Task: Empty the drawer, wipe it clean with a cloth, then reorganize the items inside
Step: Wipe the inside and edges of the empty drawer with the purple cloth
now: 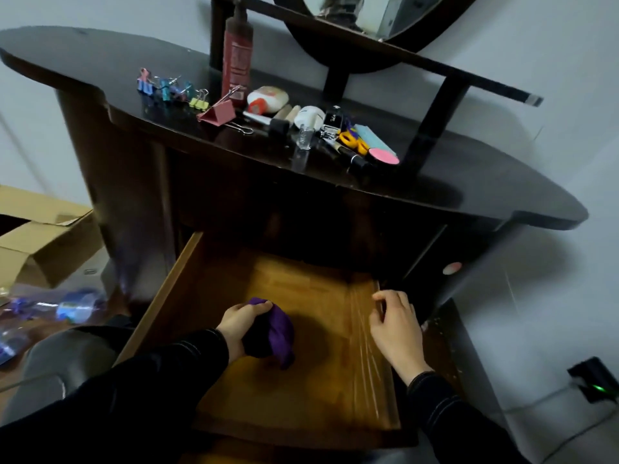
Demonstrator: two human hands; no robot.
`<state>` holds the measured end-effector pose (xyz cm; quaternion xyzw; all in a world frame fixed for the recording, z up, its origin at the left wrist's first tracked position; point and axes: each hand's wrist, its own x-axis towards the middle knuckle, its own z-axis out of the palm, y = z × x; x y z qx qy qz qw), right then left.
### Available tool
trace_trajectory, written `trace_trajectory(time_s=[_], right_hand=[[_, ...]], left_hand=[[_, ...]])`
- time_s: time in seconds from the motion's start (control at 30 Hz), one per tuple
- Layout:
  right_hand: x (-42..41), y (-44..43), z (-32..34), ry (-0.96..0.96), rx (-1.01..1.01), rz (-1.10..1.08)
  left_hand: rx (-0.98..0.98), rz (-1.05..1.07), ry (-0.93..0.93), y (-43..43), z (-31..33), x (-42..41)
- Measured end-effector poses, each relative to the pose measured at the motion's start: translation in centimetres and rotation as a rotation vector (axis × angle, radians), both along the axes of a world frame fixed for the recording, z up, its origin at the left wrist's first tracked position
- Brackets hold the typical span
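Cloth [279, 333], purple and bunched, sits gripped in the left hand [239, 324] at lower centre of the frame, pressed on the floor of the drawer [160, 296], whose length runs toward upper centre. The right hand [395, 324] curls over the drawer's right rim. Items [303, 117] lie on the dark table [469, 185] above, well apart from both hands.

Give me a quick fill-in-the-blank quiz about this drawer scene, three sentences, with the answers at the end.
1. The left hand grips a ____ cloth inside the drawer.
2. The right hand holds the drawer's ____ side wall.
3. The scissors on the tabletop have ____ handles.
Missing words: purple; right; yellow.
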<state>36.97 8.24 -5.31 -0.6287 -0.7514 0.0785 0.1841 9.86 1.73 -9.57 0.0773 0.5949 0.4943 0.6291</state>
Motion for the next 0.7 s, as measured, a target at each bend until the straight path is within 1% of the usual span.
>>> trace_trajectory(time_s=[0.07,0.13,0.3,0.37,0.43,0.47,0.53,0.57,0.6,0.7], right_hand=[[-0.1,0.9,-1.2,0.064,-0.063,-0.044],[-0.6,1.7,-2.3,0.094,-0.107,-0.072],[-1.1,2.2,-3.7,0.085,-0.011,-0.092],[-1.1,2.1,-3.7,0.069,0.01,-0.081],[-1.3,2.0,-3.6,0.047,0.027,-0.067],[-1.4,1.9,-3.5,0.047,0.026,-0.065],[-1.5,1.9,-3.4,0.043,0.017,-0.064],[-1.5,1.9,-3.3,0.039,0.014,-0.065],[-1.5,2.0,-3.2,0.04,0.012,-0.066],[-1.4,2.0,-3.3,0.051,0.012,-0.058]], left_hand=[[0.028,0.023,0.048,1.3,-0.5,1.0],[0.083,0.059,0.133,3.1,-1.2,2.1],[0.285,0.136,0.339,7.9,-1.6,5.5],[0.352,0.115,0.447,9.4,-1.8,7.2],[0.414,-0.038,0.591,9.9,-2.9,8.8],[0.456,-0.174,0.725,9.9,-3.7,9.5],[0.585,-0.494,1.145,9.8,-5.6,10.3],[0.648,-0.618,1.33,9.8,-6.0,10.5],[0.673,-0.687,1.443,10.0,-6.3,10.6],[0.571,-0.764,1.566,11.1,-6.3,10.5]])
